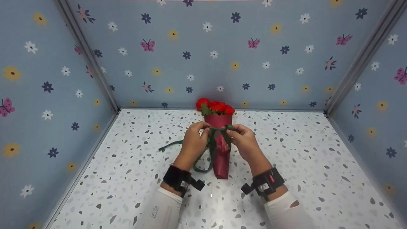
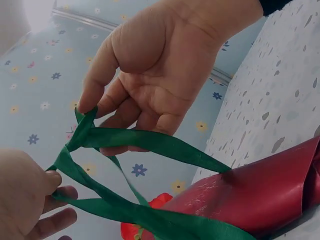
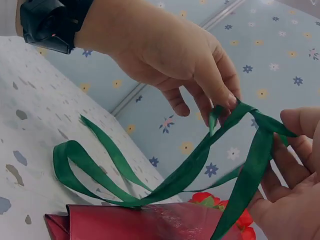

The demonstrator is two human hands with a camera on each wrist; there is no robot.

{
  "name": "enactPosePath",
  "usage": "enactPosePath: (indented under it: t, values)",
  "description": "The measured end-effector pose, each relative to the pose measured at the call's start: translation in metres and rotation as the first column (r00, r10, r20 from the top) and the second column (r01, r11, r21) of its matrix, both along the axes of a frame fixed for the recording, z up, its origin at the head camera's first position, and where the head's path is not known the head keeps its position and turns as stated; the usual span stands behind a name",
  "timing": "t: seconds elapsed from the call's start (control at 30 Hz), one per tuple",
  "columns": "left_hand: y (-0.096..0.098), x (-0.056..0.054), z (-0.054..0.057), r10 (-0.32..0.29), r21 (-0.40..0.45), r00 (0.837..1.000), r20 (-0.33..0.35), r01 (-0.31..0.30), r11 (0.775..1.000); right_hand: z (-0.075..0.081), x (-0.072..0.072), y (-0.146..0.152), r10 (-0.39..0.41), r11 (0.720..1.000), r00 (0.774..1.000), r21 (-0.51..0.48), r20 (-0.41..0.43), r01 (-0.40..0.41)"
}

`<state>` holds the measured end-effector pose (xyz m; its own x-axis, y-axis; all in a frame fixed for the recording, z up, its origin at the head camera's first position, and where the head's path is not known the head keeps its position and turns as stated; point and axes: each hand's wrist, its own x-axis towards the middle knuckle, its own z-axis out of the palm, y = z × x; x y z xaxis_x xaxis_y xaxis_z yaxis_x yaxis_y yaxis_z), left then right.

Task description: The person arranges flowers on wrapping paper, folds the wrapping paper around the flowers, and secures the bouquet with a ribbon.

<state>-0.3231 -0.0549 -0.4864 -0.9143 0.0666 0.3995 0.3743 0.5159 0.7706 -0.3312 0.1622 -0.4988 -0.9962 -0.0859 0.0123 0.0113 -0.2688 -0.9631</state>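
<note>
A bouquet of red roses (image 1: 217, 106) in dark red wrapping (image 1: 221, 165) lies on the table, blooms toward the back wall. Above its middle, a green ribbon (image 2: 150, 140) is stretched and crossed between the two hands. My left hand (image 1: 194, 140) pinches one part of it between thumb and forefinger. Opposite, my right hand (image 1: 246, 140) pinches another part the same way. Ribbon strands run down from the crossing to the wrapping, as the left wrist view shows. One loose tail (image 3: 75, 157) loops beside the bouquet and trails left on the table.
The white speckled tabletop (image 1: 127, 190) meets blue patterned panels at the back (image 1: 197, 63) and on both sides. Grey metal strips (image 1: 86, 51) line the corners. Each wrist wears a black camera band (image 1: 268, 183).
</note>
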Motion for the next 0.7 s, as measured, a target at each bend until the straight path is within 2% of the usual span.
enactPosePath:
  t: [0.17,0.23,0.37,0.47,0.57,0.7]
  values:
    - [-0.003,0.001,0.001,-0.024,0.112,0.999,0.041,0.020,0.994,0.001,0.002,0.004,0.034,0.984,0.998,-0.174,-0.060,-0.044]
    - [-0.005,0.002,0.002,-0.007,0.115,0.999,0.039,0.003,0.993,0.001,0.003,0.005,0.052,0.973,0.995,-0.221,-0.086,-0.070]
    - [-0.012,0.004,0.007,0.079,-0.009,0.997,-0.021,-0.079,0.997,0.000,0.003,0.011,0.115,0.940,0.985,-0.306,-0.129,-0.150]
    - [-0.021,0.006,0.014,0.113,-0.129,0.993,-0.045,-0.118,0.984,0.002,0.003,0.016,0.165,0.900,0.972,-0.378,-0.170,-0.219]
    - [-0.033,0.008,0.020,0.101,-0.196,0.995,-0.021,-0.103,0.975,0.005,0.003,0.023,0.180,0.860,0.962,-0.442,-0.205,-0.255]
    - [-0.048,0.009,0.026,0.095,-0.238,0.995,-0.020,-0.097,0.966,0.009,0.002,0.034,0.136,0.835,0.971,-0.505,-0.195,-0.218]
